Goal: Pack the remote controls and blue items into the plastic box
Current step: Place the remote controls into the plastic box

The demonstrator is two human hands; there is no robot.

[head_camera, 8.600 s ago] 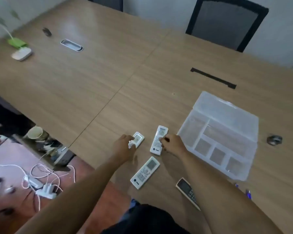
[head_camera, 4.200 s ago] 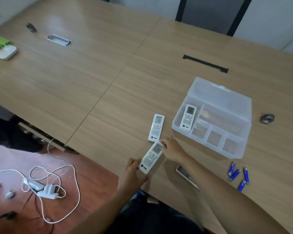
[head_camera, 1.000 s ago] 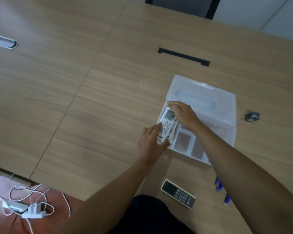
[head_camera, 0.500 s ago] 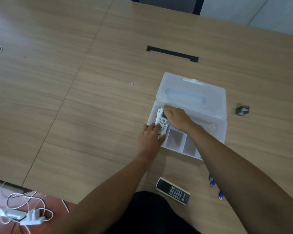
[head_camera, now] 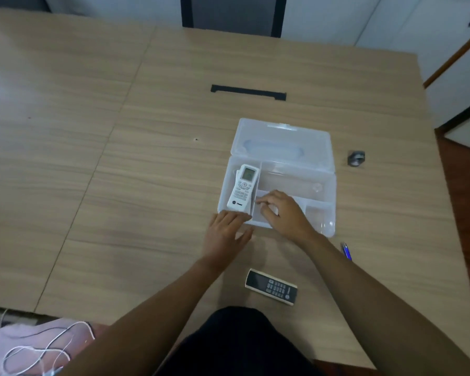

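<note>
Left hand empty, fingers loose at plastic box near wall. White remotes stacked in left compartment. Right hand empty over small compartments. Dark remote on table: light, rigid, smooth; pinch long edges. Blue items rightmost.
</note>
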